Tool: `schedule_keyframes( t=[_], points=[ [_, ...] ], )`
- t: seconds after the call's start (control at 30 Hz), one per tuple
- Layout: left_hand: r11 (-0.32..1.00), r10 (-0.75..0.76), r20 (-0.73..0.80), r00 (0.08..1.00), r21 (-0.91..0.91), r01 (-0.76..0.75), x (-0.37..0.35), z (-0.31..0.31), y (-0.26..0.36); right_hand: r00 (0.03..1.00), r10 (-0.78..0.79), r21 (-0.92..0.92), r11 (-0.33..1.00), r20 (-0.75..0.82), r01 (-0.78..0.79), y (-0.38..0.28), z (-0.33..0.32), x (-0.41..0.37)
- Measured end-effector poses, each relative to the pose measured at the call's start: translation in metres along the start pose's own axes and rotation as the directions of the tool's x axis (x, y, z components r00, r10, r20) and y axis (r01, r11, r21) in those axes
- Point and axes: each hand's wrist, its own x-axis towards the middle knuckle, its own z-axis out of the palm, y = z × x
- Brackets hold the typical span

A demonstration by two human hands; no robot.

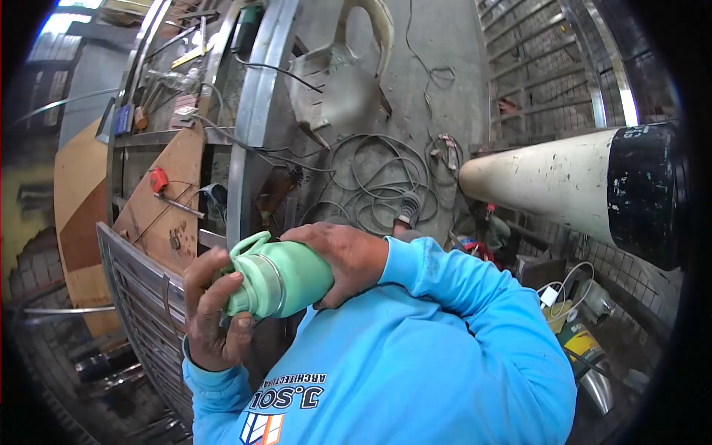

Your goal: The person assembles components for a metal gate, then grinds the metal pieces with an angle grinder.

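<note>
A light green bottle [300,279] lies on its side in front of my chest, its lid end toward the left. Wrapped round the base end of the bottle is my right hand [343,256]. My left hand [213,310] has its fingers and thumb curled about the lid [242,288], which has a loop on its upper side. A pale metallic ring shows between lid and body. The palm side of my right hand is hidden behind the bottle.
A metal frame [256,96] with plywood [165,200] and a red tape measure [159,180] stands left. Cable coils [378,174] lie on the floor near a plastic chair [386,33]. A large white cylinder [541,178] with a black end is at right.
</note>
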Motion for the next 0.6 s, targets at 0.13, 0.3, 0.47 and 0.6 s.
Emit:
schedule_keyframes(
  t=[0.13, 0.3, 0.47, 0.6],
  points=[
    [0.966, 0.06, 0.046, 0.997, 0.251, -0.07, -0.041, -0.015, 0.002, 0.997, 0.011, -0.073, 0.997, 0.078, -0.006, -0.007, 0.026, -0.012],
    [0.957, -0.155, -0.156, 0.976, 0.223, 0.187, -0.139, -0.015, -0.003, 0.975, 0.038, -0.224, 0.974, 0.22, 0.013, -0.025, 0.082, -0.011],
    [0.912, -0.375, -0.327, 0.868, 0.04, 0.409, -0.251, -0.02, -0.005, 0.94, -0.005, -0.23, 0.969, 0.341, 0.089, -0.03, 0.169, -0.009],
    [0.938, -0.344, -0.307, 0.887, -0.073, 0.339, -0.324, -0.027, -0.005, 0.929, -0.025, -0.199, 0.974, 0.37, 0.105, -0.04, 0.228, -0.011]
  ],
)
